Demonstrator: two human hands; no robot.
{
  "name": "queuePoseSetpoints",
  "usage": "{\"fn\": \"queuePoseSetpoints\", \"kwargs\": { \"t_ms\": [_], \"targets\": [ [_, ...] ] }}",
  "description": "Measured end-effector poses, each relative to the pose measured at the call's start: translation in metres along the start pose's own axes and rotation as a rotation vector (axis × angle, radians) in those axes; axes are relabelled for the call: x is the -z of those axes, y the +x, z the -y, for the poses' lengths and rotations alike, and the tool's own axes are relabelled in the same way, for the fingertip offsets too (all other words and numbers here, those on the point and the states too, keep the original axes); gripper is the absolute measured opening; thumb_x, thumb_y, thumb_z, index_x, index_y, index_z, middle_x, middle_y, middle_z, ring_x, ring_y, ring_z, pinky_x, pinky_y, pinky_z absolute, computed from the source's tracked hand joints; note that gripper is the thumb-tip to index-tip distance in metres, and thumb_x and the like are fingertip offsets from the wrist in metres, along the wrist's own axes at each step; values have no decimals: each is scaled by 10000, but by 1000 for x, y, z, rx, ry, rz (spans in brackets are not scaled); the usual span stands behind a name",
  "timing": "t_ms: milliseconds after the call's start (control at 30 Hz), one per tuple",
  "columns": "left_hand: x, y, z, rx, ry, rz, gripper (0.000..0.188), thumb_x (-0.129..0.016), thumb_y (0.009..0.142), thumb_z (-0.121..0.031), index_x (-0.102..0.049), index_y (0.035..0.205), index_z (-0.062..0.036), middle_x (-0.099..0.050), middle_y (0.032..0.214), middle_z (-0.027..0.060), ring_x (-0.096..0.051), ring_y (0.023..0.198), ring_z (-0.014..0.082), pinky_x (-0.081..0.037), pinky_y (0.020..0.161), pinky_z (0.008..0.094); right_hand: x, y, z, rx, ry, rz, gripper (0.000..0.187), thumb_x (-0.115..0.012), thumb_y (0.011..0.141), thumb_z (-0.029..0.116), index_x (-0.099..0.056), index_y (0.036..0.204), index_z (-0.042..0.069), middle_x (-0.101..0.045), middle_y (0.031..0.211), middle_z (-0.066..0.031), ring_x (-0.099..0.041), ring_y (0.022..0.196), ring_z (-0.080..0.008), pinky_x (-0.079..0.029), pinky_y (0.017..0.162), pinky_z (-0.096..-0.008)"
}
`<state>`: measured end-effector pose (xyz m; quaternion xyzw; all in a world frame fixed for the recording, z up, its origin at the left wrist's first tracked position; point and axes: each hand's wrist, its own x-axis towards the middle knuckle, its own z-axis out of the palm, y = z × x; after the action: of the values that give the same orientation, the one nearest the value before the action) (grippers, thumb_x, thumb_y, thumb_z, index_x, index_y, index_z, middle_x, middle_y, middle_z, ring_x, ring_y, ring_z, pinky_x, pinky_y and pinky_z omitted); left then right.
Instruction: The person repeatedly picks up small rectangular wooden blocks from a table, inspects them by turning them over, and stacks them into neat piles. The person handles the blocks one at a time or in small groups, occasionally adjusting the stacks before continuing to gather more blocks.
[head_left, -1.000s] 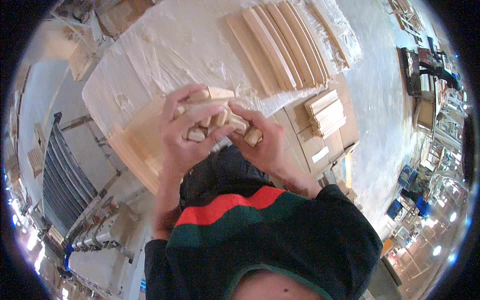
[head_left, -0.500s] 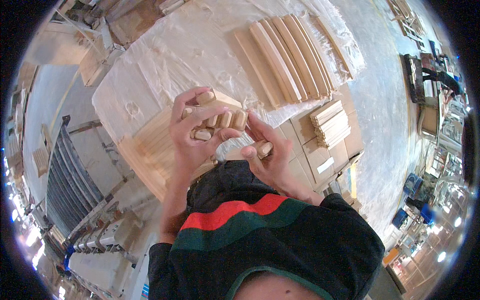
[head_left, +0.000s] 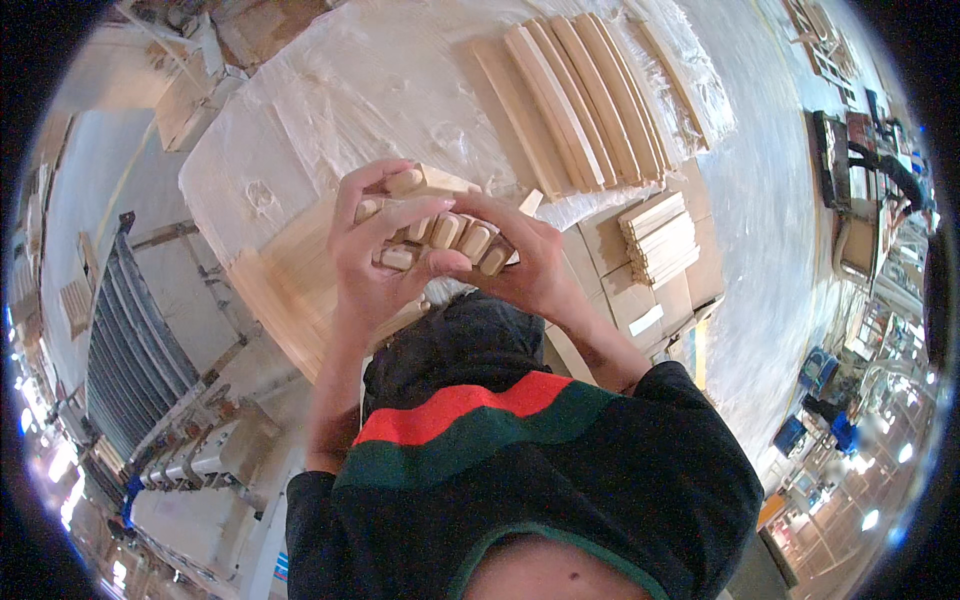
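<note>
The pale, round-ended sticks (head_left: 446, 231) looked to me like bare wood, smooth and matt. The long, curved, light-brown slats (head_left: 590, 110) were wooden too, with smooth, dull faces. Clear, crinkled film (head_left: 330, 110) had a plastic gloss; the flat brown cardboard (head_left: 690, 288) was matt. The black, red-and-green-banded shirt (head_left: 560, 490) was matt cloth, and the grey-blue floor (head_left: 765, 240) gleamed softly.
</note>
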<state>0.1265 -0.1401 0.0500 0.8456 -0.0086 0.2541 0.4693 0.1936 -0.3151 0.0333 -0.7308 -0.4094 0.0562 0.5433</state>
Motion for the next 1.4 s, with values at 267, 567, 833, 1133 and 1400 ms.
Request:
{"fn": "queuePoseSetpoints", "kwargs": {
  "t_ms": [267,567,833,1133,1400],
  "targets": [
    [4,-2,4,-46,-29,-24,634,-840,479,-516,-714,957,-119,-562,1151,134,-586,1007,263,-509,814,354,-8,-6,11,-137,-81,-79,486,-802,741,119,-560,1151,25,-671,1080,-152,-680,936,-205,-541,769,-315],
    [-3,-5,-7,2,-50,-34,526,-908,488,-349,-712,917,-117,-553,1153,126,-590,1022,251,-517,816,350,-4,9,13,-191,-44,-289,446,-766,765,86,-520,1135,45,-665,1084,-166,-685,898,-237,-540,736,-328],
    [-2,-7,-5,-8,-31,-35,494,-910,518,-310,-711,932,-130,-549,1154,126,-591,1024,259,-523,819,356,-27,-4,-31,-119,260,-240,694,-846,650,248,-493,1212,45,-583,1120,-163,-594,1029,-319,-479,873,-406],
    [2,-11,-4,-48,-82,-18,576,-931,469,-331,-691,952,-129,-550,1149,140,-591,1027,263,-521,819,360,-23,-25,-100,12,93,121,779,-847,595,323,-467,1219,50,-525,1145,-180,-521,1074,-371,-448,890,-445],
    [10,-11,0,-2,-46,-12,598,-930,467,-344,-682,958,-112,-558,1134,142,-593,1023,273,-506,838,366,-33,-32,-110,-143,99,96,781,-862,589,301,-463,1210,46,-568,1096,-152,-591,994,-326,-486,827,-413]
  ]
}}
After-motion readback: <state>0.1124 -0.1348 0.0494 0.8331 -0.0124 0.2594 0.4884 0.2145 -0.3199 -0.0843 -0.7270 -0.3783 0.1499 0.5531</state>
